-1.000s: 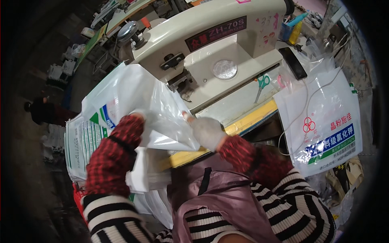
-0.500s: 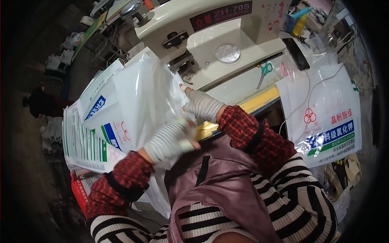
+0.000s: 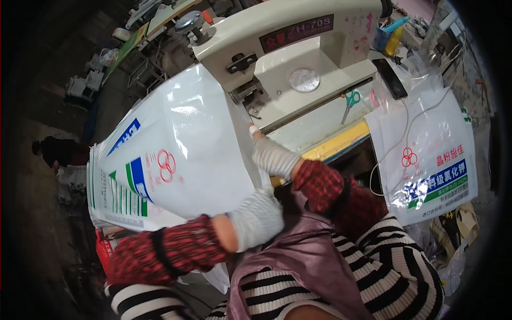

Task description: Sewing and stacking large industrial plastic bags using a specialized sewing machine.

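Observation:
A white printed plastic sack [image 3: 208, 128] lies flat at the left, its right edge running up to the head of the cream sewing machine [image 3: 224, 45]. My right hand [image 3: 274, 158], in a pale ribbed glove with bare fingertips, is closed on the sack's edge just below the needle area, one finger stretched up along it. At the sack's near corner my left hand [image 3: 257, 220], gloved alike, is curled with its knuckles against the edge. Its fingertips are hidden, but it appears to grip the sack.
Green-handled scissors [image 3: 349, 104] and a black phone [image 3: 389, 78] rest on the machine table. More printed sacks [image 3: 426, 160] with a white cable across them hang at the right. A round clear disc [image 3: 304, 80] sits on the machine bed. Another person [image 3: 58, 151] is far left.
My left hand has moved right and nearer to me, to the sack's near corner. The sack's top layer now lies smoother, with more of its print showing. My right hand remains at the edge.

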{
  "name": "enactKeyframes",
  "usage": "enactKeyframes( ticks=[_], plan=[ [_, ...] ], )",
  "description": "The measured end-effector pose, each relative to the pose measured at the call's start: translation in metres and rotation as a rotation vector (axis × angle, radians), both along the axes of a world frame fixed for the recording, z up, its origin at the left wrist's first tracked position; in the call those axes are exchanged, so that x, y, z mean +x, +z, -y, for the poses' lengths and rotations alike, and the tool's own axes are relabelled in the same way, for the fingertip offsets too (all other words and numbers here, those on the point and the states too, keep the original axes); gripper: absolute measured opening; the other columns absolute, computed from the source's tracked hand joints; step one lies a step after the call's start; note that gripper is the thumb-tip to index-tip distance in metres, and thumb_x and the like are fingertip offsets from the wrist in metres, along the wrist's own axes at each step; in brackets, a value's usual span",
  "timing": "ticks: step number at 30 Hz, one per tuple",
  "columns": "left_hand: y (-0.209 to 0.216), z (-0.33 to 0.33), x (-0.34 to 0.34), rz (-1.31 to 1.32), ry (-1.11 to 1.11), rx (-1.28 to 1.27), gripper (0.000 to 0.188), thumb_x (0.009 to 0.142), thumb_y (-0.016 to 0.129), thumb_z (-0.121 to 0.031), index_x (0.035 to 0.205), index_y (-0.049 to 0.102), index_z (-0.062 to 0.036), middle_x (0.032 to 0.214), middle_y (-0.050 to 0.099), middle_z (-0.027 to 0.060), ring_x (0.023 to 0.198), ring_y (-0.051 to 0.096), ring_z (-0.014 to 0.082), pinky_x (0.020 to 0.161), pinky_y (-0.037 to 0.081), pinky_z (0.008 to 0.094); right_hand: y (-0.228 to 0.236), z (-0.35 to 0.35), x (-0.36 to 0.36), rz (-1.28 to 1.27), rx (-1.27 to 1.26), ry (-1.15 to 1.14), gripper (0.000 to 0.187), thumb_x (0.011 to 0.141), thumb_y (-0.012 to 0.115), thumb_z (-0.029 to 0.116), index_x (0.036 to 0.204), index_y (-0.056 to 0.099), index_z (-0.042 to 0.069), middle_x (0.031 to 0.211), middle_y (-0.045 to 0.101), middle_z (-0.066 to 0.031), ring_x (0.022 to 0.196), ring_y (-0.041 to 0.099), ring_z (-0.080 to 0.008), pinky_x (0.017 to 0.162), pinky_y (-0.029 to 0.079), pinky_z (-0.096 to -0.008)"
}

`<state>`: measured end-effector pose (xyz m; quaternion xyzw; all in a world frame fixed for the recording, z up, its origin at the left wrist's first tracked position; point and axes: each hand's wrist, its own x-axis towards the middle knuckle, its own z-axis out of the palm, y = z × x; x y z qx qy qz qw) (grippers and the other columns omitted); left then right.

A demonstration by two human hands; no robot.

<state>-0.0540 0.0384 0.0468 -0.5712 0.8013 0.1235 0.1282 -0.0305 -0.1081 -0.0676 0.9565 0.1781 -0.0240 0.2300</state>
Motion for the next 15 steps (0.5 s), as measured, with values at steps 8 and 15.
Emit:
enactKeyframes(
  ticks=[8,15],
  plan=[
    [-0.011,0.0,0.059,-0.202,0.418,-0.234,0.019,0.075,0.057,-0.016,0.089,0.065,-0.0061,0.08,0.063,0.0151,0.073,0.059,0.0284,0.071,0.048,0.0398,0.029,-0.034,-0.005,-0.1,0.972,-0.712,0.073,0.086,0.044,0.014,0.146,0.006,-0.002,0.082,0.065,-0.0205,0.072,0.065,-0.0337,0.066,0.05,-0.0457],
    [-0.001,-0.008,0.04,0.28,0.156,0.058,0.017,0.071,0.056,-0.013,0.069,0.07,-0.004,0.062,0.064,0.0145,0.062,0.063,0.0304,0.058,0.044,0.0422,0.041,-0.011,0.047,-0.017,1.067,-0.675,0.065,0.087,0.041,0.011,0.143,0.013,-0.007,0.087,0.066,-0.0182,0.075,0.065,-0.0341,0.062,0.051,-0.0423]
  ],
)
